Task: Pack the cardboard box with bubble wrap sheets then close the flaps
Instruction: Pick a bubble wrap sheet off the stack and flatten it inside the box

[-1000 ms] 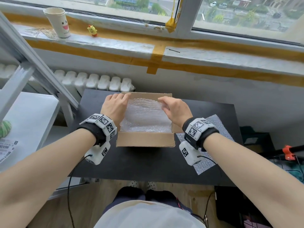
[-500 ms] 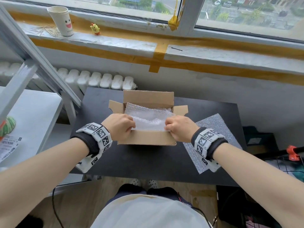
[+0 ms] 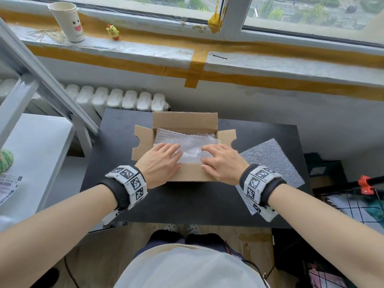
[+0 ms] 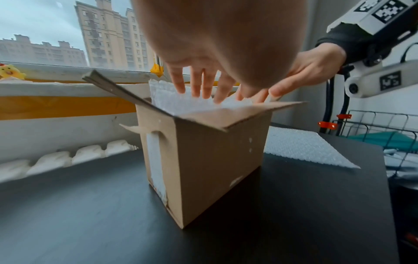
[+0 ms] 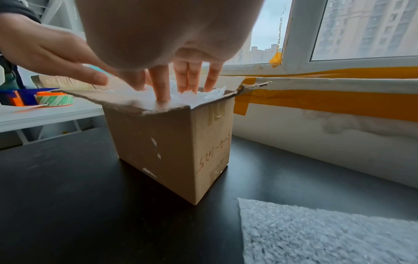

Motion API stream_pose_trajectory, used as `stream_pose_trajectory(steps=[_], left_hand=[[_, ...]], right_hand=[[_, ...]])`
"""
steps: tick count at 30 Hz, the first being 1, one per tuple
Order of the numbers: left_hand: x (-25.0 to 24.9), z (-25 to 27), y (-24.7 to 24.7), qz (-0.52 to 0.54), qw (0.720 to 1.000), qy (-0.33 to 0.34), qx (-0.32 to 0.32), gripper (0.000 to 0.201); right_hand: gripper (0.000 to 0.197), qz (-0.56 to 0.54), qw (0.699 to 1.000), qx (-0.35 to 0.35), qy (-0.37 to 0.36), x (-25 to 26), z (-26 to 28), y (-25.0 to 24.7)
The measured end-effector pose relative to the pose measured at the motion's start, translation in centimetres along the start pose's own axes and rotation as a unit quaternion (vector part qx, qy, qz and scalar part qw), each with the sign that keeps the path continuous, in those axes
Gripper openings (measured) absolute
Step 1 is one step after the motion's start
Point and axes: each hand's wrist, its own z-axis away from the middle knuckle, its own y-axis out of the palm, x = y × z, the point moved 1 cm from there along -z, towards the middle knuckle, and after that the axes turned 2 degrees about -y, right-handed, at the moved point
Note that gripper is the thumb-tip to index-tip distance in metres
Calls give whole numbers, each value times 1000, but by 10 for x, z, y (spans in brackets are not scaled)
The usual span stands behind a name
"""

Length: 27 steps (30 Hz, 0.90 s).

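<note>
A brown cardboard box [image 3: 185,119] [image 4: 217,160] [image 5: 172,150] stands on the black table [image 3: 187,204] with all its flaps open. Clear bubble wrap [image 3: 187,142] [image 4: 176,103] [image 5: 203,96] fills it to the rim. My left hand [image 3: 160,161] [image 4: 203,85] lies flat on the near left of the wrap, fingers straight. My right hand [image 3: 220,161] [image 5: 181,80] presses the near right of the wrap with spread straight fingers. Both palms rest over the near flap.
A spare bubble wrap sheet [image 3: 270,163] [image 4: 300,146] [image 5: 328,235] lies on the table right of the box. A white shelf table [image 3: 35,154] with a tape roll [image 5: 54,100] stands left. Radiator [image 3: 116,98] and windowsill with a paper cup [image 3: 68,21] lie behind.
A second ago both hands were deep over the box's far part. They drew back to the near rim with fingers curled, and now lie flat on the wrap.
</note>
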Motion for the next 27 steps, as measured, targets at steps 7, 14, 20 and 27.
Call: stream_pose_trajectory(steps=[7, 14, 20, 27], left_hand=[[2, 9, 8, 64, 991, -61, 105, 75], [4, -13, -3, 22, 999, -49, -6, 27], [11, -17, 5, 1, 981, -131, 146, 64], [13, -30, 3, -34, 968, -143, 201, 65]], right_hand=[[68, -24, 995, 97, 28, 1, -7, 1], [23, -104, 991, -52, 73, -3, -15, -4], [61, -103, 989, 10, 102, -2, -18, 2], [69, -29, 987, 120, 105, -8, -30, 8]])
